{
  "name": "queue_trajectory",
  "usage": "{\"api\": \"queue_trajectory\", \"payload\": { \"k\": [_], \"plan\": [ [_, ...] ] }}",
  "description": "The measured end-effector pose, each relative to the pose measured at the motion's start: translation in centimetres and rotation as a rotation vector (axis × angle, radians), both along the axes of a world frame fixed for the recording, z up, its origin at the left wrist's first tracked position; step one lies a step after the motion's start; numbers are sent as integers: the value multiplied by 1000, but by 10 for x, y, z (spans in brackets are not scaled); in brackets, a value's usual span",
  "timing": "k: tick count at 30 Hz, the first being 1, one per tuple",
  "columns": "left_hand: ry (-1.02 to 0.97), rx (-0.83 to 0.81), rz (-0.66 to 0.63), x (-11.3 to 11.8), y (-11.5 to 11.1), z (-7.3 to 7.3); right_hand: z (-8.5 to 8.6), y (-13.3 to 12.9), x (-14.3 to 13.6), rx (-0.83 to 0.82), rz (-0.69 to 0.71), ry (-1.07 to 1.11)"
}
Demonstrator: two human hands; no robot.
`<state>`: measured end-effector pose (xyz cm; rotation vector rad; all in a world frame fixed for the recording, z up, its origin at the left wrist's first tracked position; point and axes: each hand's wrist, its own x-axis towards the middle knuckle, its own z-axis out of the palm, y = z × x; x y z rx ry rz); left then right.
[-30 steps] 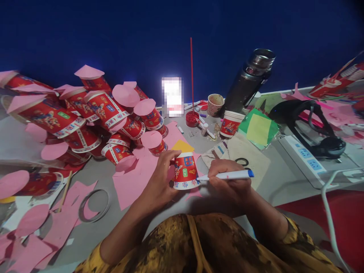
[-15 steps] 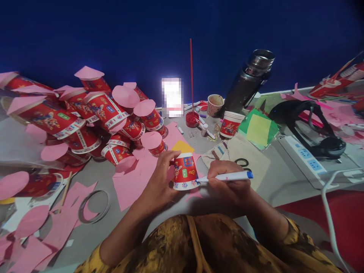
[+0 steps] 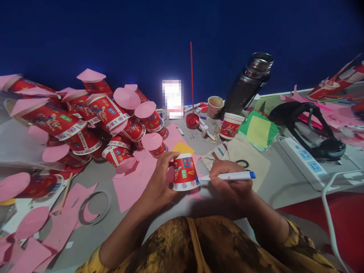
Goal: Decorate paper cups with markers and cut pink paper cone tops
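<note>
Red paper cup (image 3: 185,171) in one hand, marker (image 3: 234,176) in the other

The left hand (image 3: 162,177) grips the paper cup from its side, a finger at the narrow end and the thumb by the wide, flower-printed rim. The cup is upside down, in front of the person's body, above pink paper (image 3: 133,189) and a piece of yellow paper (image 3: 182,147).

The right hand (image 3: 231,182) is closed around the marker, white with a blue end, held like a pen. Its tip points at the cup's lower right side; whether it touches is too fine to tell.

To the left, red cups (image 3: 109,110) topped with pink paper lie in a heap, and a roll of tape (image 3: 80,212) rests nearer the person. Beyond the hands, a red stick (image 3: 191,79) stands in a small red pot (image 3: 192,121), near a dark flask (image 3: 241,87). Close to the right hand lies a pale cloth (image 3: 257,159) with black scissor handles (image 3: 241,163) on it. Farther right is a white power strip (image 3: 305,157), a black headset (image 3: 327,147) beside it.
</note>
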<state>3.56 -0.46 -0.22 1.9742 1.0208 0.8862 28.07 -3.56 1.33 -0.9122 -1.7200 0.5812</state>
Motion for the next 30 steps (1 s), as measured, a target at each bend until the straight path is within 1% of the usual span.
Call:
{"api": "queue_trajectory", "payload": {
  "k": [3,6,9,12,16,23,26,30],
  "plan": [
    [-10,5,5,0,1,0,-1,0,1,13,32,15],
    [-5,7,0,0,1,0,1,0,1,17,79,-48],
    [-1,3,7,0,1,-1,3,0,1,22,94,-98],
    [-2,5,4,-1,1,-1,4,0,0,14,92,-111],
    [-14,6,0,-1,2,-2,2,0,0,-7,76,-71],
    [9,31,-2,-2,1,-3,0,0,0,38,47,-61],
    [18,38,-4,-1,2,-3,0,0,0,49,56,-59],
    [27,53,0,-1,2,-3,1,-1,-1,21,81,-73]
  ]
}}
